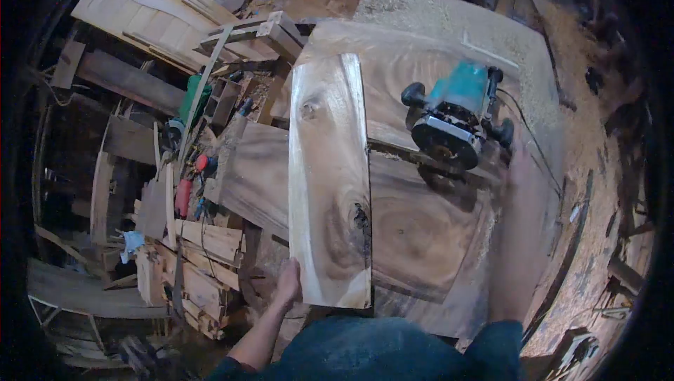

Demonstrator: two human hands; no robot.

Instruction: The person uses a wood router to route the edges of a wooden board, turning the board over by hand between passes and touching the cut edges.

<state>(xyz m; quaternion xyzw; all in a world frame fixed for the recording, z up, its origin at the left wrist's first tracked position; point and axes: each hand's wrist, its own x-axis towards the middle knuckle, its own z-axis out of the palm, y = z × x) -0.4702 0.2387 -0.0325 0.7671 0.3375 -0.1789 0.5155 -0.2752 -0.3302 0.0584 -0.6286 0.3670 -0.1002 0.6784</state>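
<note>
A pale-edged wooden board with knots stands out in front of me, lengthwise away from my body. My left hand is closed on its lower left edge. To the right is a teal and black router, tilted so that its round base faces me, with a dark shadow below it. My right hand, blurred by motion, is at the router's right knob and appears closed around it; its fingers are partly hidden. Beneath both lie wide brown boards with swirling grain.
Sawdust covers the far end of the work surface. A power cord runs along the right side. At left are stacked wood offcuts, a red-handled tool and a green tool. A panelled wooden door lies at the back left.
</note>
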